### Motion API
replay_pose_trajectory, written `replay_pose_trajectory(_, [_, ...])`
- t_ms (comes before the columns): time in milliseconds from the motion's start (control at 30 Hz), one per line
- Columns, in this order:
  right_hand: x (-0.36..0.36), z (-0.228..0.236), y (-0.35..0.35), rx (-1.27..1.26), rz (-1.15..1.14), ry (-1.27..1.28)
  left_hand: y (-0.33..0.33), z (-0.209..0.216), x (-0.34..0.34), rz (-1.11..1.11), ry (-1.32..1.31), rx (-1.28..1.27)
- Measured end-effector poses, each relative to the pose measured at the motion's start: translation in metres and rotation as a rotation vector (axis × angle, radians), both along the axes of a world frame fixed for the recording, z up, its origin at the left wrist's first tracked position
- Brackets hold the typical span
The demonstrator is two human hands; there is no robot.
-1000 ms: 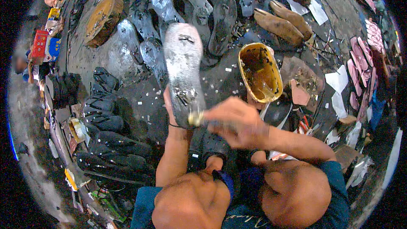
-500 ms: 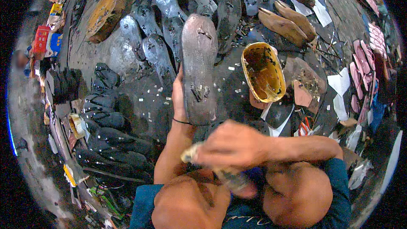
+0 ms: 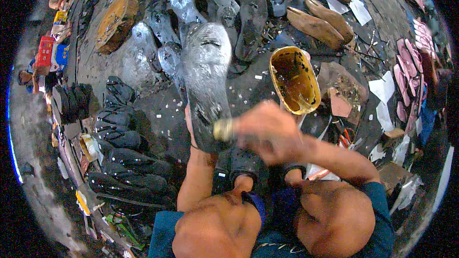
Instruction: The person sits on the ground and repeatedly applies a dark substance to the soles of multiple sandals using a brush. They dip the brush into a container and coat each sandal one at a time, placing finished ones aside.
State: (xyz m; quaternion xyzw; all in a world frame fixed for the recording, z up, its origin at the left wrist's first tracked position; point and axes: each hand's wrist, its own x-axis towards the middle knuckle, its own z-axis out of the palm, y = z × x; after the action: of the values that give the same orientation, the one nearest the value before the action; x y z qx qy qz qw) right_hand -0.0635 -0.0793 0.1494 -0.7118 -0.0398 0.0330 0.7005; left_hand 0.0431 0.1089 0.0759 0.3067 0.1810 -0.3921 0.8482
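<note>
Sole (image 3: 207, 74) lies on the left hand (image 3: 189, 123), beside the right hand (image 3: 267, 131).

Nothing could be read clearly: pale script (image 3: 282, 247) (a few curling strokes) crossed the dark shirt (image 3: 165, 234) at bottom centre, and light marks on the red box (image 3: 45, 52) at far left were too small.

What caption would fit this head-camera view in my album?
Left grip holding a shiny grey sole, right grip with a blurred pale object at its near end, a yellow tub nearby.
</note>
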Motion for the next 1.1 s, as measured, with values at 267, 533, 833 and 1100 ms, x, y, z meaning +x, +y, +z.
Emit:
replay_pose_trajectory(267, [-0.033,-0.016,0.025,-0.206,-0.171,-0.244,-0.012,0.006,0.052,0.096,-0.167,-0.058])
replay_pose_trajectory(533, [-0.101,-0.033,-0.029,-0.368,-0.757,0.101,-0.172,-0.044,0.092,-0.384,-0.099,0.005])
replay_pose_trajectory(833, [-0.19,-0.064,-0.077,-0.32,-1.179,0.482,-0.178,-0.088,-0.011,-0.355,-1.31,0.983])
replay_pose_trajectory(1100, [-0.133,-0.094,-0.065,0.275,-0.92,0.729,-0.115,-0.076,-0.032,-0.493,-1.059,0.757])
